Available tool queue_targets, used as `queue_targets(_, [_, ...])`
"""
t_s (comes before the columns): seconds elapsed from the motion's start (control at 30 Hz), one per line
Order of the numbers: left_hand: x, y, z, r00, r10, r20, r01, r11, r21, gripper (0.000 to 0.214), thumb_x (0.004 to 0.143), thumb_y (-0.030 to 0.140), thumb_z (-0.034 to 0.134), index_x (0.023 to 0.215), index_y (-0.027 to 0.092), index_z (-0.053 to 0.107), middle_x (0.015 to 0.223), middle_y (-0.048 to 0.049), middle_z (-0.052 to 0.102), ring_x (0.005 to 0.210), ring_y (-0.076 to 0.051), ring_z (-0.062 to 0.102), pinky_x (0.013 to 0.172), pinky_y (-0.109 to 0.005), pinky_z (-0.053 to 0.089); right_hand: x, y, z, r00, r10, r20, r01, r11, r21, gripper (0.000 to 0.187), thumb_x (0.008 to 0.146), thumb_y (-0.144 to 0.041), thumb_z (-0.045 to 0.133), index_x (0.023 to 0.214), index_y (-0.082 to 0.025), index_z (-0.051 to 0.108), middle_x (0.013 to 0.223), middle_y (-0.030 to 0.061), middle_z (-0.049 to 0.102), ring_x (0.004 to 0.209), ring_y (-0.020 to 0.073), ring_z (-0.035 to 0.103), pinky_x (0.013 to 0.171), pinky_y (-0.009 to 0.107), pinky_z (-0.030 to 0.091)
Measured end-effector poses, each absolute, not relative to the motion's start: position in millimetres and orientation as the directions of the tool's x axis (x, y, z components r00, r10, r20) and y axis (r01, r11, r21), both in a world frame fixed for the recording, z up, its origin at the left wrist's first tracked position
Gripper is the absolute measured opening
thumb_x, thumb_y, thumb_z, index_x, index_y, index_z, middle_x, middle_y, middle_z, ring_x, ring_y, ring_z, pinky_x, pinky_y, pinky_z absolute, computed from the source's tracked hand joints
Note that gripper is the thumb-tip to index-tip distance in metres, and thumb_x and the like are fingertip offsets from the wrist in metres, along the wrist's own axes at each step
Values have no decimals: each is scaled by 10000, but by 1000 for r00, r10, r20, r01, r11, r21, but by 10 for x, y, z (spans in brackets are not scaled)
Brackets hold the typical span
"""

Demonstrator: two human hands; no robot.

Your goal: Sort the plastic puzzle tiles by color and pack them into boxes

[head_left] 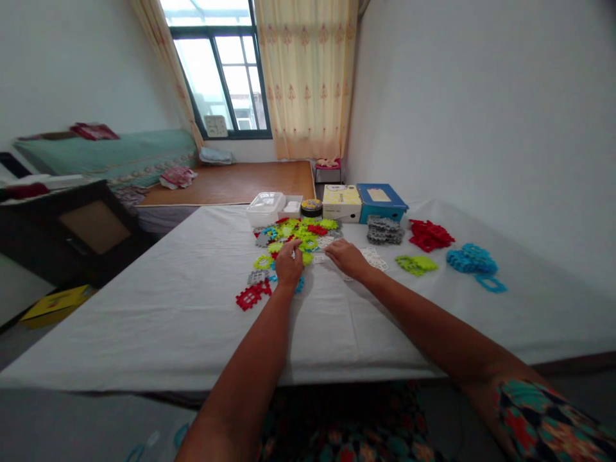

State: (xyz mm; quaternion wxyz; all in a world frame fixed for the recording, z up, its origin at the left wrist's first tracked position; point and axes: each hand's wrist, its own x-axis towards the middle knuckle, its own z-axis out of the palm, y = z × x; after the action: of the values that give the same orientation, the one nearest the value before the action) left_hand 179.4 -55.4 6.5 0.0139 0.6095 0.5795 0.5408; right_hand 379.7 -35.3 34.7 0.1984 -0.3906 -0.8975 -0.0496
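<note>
Curving left hand (289, 264): is covering mixed pieces (291, 229); cannot tell its grip.
Right hand (345, 257): is lying beside white pieces (375, 258), fingers bunched; grip unclear.

Both arms pass over the near edge of the surface (144, 308). The left arm (245, 359) extends toward the far edge, and the left hand (289, 260) has its fingers bent. The right arm (433, 327) comes slantwise; the right hand (345, 255), back upward, keeps its fingertips close together. A patterned sleeve (548, 420) covers the right upper arm.
</note>
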Motion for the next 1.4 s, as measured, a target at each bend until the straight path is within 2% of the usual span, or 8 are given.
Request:
queue_targets(0.27, [1814,-587,66,-128,756,642,734,-363,574,275,814,144,455,927,229,690,978,-35,716,963,-189,648,888,-333,510,4803,-513,323,-154,860,487,645,461,-609,278,841,-330,574,1080,-201,632,801,33,706,687,174,650,663,294,501])
queue_targets(0.47, [1858,-572,69,-71,763,643,764,-373,527,272,811,162,457,922,225,697,964,-47,712,926,-207,650,870,-355,512,5917,-599,134,355,859,369,438,196,-878,359,735,-424,606,977,-160,626,846,93,707,713,204,669,661,349,548])
queue_targets(0.6, [1924,-578,66,-14,779,627,771,-391,503,272,808,159,459,915,235,697,962,-39,713,934,-201,648,878,-345,508,6161,-534,138,377,828,416,483,207,-851,374,717,-422,622,986,-161,637,904,109,713,813,223,679,759,386,545])
queue_targets(0.83, [1940,-628,64,34,801,597,781,-394,484,279,822,153,453,930,225,700,989,-41,707,951,-191,642,889,-328,499,5890,117,286,327,831,449,511,244,-824,336,735,-330,609,1012,-142,619,922,109,712,819,214,683,717,356,561])
queue_targets(1.0, [1947,-655,80,76,803,591,781,-417,465,272,830,141,461,929,224,701,996,-40,705,971,-192,635,887,-318,494,5697,697,480,333,780,530,729,144,-670,290,733,-246,593,1000,-142,642,990,110,716,924,221,661,875,370,504])
queue_targets(1.2, [1948,-681,103,98,778,621,757,-463,460,283,809,108,477,907,236,709,969,-37,709,950,-186,640,872,-304,498,5486,992,634,280,842,461,857,-3,-515,212,779,-267,568,913,-148,682,964,113,716,935,234,635,878,345,460])
queue_targets(1.33, [1893,-662,205,-91,697,711,687,-473,552,266,803,114,472,898,208,702,956,-46,711,950,-183,639,887,-314,492,5315,908,713,266,833,484,890,-20,-455,261,860,-285,486,931,-134,688,975,149,702,916,250,627,849,359,453])
queue_targets(1.4, [1826,-635,272,-288,633,719,604,-462,649,268,814,126,455,919,193,692,940,-43,710,914,-168,646,859,-301,499,5093,770,725,142,840,524,917,88,-390,274,879,-271,467,985,-138,682,1025,144,694,933,241,622,859,349,449])
